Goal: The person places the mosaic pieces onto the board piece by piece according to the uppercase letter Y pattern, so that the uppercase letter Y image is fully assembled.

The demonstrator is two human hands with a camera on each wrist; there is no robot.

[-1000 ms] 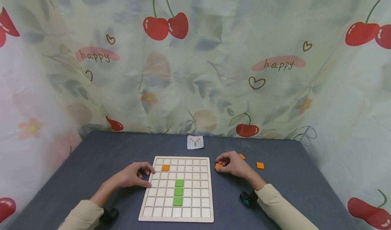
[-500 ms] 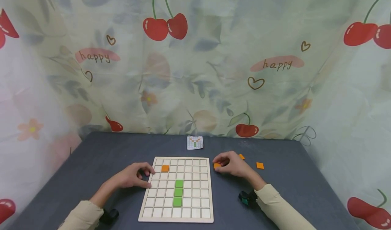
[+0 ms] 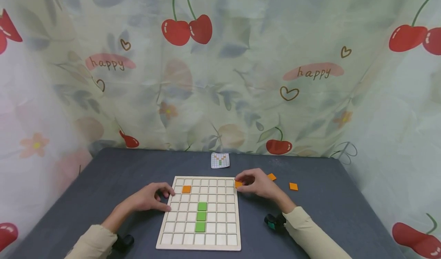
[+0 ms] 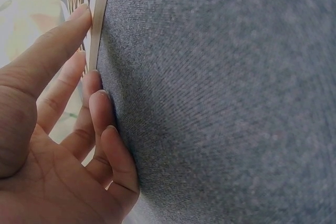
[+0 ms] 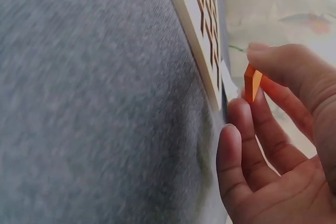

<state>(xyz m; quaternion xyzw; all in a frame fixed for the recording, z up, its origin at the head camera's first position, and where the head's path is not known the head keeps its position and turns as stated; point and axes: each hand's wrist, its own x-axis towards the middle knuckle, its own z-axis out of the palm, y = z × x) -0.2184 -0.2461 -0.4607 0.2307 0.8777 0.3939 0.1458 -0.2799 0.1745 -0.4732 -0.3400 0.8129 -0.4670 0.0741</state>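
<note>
The person's right hand [image 3: 260, 184] pinches a thin, square, bright orange tile [image 3: 238, 184] between thumb and fingertip, the other fingers loosely bent beside it. In the head view that tile overlaps the upper right edge of a flat, pale wooden grid board [image 3: 221, 207]; the right wrist view shows it tilted and held clear of the dark grey cloth-covered table [image 3: 117, 167]. The left hand [image 3: 151, 197] lies well apart at the board's opposite side, thumb and fingers spread, tips touching the edge without wrapping round it, apparently steadying the board.

Three square green tiles [image 3: 201, 216] sit in a column down the middle of the grid, and a seated orange tile [image 3: 186, 189] fills a cell in the second row from the far edge, second from the left. Behind the board lies a small white printed card [image 3: 220, 160] with an orange and green Y-like pattern. Beyond the right hand are a loose orange tile [image 3: 271, 176] and, farther right, another orange tile [image 3: 293, 186].

The step in hand looks like placing a second orange piece, not yet seated. The next move probably calls for levelling it over a cell, perhaps in the right half to mirror the seated one, squaring its edges and lowering it before letting go; the card's squares are too small to confirm which cell
</note>
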